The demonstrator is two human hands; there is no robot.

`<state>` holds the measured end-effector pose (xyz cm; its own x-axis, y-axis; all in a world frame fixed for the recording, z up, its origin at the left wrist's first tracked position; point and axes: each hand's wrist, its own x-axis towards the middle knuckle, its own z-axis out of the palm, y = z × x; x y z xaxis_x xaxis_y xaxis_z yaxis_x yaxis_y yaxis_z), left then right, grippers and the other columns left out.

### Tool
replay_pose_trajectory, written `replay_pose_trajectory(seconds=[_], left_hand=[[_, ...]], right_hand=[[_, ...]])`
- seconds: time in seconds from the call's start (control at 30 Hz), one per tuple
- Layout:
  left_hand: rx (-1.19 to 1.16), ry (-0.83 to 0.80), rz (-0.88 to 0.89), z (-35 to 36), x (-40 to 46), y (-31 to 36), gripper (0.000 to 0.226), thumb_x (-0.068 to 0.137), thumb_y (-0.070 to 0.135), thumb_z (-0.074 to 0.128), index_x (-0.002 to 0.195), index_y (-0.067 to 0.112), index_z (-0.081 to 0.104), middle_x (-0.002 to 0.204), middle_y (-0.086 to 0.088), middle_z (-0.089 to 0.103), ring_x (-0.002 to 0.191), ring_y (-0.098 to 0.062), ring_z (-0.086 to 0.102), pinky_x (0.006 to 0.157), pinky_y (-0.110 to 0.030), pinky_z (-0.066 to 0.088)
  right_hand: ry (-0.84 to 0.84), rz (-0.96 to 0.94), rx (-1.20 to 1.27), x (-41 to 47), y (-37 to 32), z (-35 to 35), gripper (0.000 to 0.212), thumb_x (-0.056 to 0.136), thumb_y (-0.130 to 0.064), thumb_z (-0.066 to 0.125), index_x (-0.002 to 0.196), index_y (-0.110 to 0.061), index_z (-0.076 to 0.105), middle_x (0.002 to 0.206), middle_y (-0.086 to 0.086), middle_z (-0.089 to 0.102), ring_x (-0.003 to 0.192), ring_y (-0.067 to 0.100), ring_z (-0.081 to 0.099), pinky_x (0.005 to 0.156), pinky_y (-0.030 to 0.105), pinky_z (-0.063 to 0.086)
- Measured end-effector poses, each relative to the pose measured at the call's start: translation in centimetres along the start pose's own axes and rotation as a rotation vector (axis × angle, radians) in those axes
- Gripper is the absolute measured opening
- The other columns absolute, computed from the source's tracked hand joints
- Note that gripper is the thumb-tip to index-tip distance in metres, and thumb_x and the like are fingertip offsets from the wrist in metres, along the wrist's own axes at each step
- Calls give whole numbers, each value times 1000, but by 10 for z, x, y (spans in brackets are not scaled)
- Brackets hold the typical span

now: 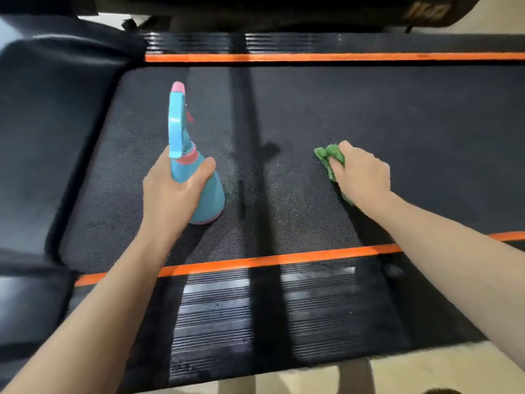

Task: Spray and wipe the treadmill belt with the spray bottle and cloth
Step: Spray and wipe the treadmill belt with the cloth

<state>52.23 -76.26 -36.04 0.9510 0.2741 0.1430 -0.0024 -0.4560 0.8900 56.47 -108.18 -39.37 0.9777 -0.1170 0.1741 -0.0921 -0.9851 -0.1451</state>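
Note:
The black textured treadmill belt (pixel 397 115) runs across the head view between two orange stripes. My left hand (pixel 170 191) grips a blue spray bottle (pixel 208 197) by its neck; its blue and pink trigger head points away from me, and the bottle's base is low over the belt's left part. My right hand (pixel 363 174) holds a crumpled green cloth (pixel 329 157) pressed on the belt right of centre. Faint pale speckles show on the belt between the two hands.
A ribbed black side rail (pixel 312 308) with an orange stripe (pixel 255 261) lies nearest me; another orange stripe (pixel 341 56) borders the far side. The dark motor cover (pixel 51 115) rises at the left. Pale floor (pixel 426 371) shows at the bottom.

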Motion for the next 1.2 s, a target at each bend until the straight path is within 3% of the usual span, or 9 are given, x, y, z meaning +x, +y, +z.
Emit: replay_pose_trajectory(seconds=[0.07,0.2,0.3,0.5,0.6,0.67,0.77,1.03,1.2], left_hand=[[-5,36,1,4,-3,2,50,72,67,62,100,26,65,88,20,66,85,-2,63,84,-31,46],[-23,100,-28,10,-8,7,51,73,65,67,102,24,66,89,20,67,88,-9,63,88,-34,51],[-8,123,-38,14,-9,15,48,76,59,71,103,19,70,88,17,67,90,-13,63,92,-39,54],[-41,-52,-24,45,-30,41,59,69,63,66,102,15,73,94,6,73,93,-19,69,84,-36,54],[-48,-87,-13,71,-53,46,57,70,64,67,103,18,74,90,14,73,87,-8,68,82,-27,52],[-71,-28,-2,83,-63,43,55,72,61,69,103,16,73,88,16,72,80,2,65,82,-25,52],[-98,47,-53,88,-67,42,63,74,61,71,110,10,74,93,12,73,85,-5,67,89,-33,55],[-133,236,-149,105,-89,51,46,80,50,80,106,16,63,100,2,69,91,-16,66,100,-52,56],[-101,343,-221,113,-90,60,55,78,53,77,115,14,68,107,2,74,101,-19,71,105,-45,55]], right_hand=[[-32,-53,36,-17,-24,2,27,97,-47,45,107,-23,51,96,7,67,90,37,65,65,38,39],[-311,-501,215,-77,-82,-11,25,92,-51,51,104,-30,50,100,-3,68,96,31,65,72,39,50],[-325,-696,256,-74,-60,-22,20,95,-48,52,106,-31,52,97,-7,62,94,22,63,73,39,51],[-306,-584,86,-62,73,-30,23,95,-44,53,113,-30,53,96,-10,54,96,21,57,73,43,50],[-297,-640,149,-69,58,-25,22,95,-44,52,112,-30,55,100,-9,57,100,19,55,77,40,49],[-350,-737,234,-74,15,-18,23,96,-45,52,115,-31,56,103,-8,58,101,18,54,77,39,47],[-390,-817,277,-71,-7,-13,26,97,-45,53,119,-32,56,105,-6,58,101,20,52,77,38,46],[-506,-847,205,-59,132,-37,25,95,-52,43,114,-39,52,94,-19,44,90,10,46,75,40,50],[-405,-952,289,-47,53,-18,35,94,-52,39,113,-29,58,97,-6,53,91,20,53,69,38,50]])
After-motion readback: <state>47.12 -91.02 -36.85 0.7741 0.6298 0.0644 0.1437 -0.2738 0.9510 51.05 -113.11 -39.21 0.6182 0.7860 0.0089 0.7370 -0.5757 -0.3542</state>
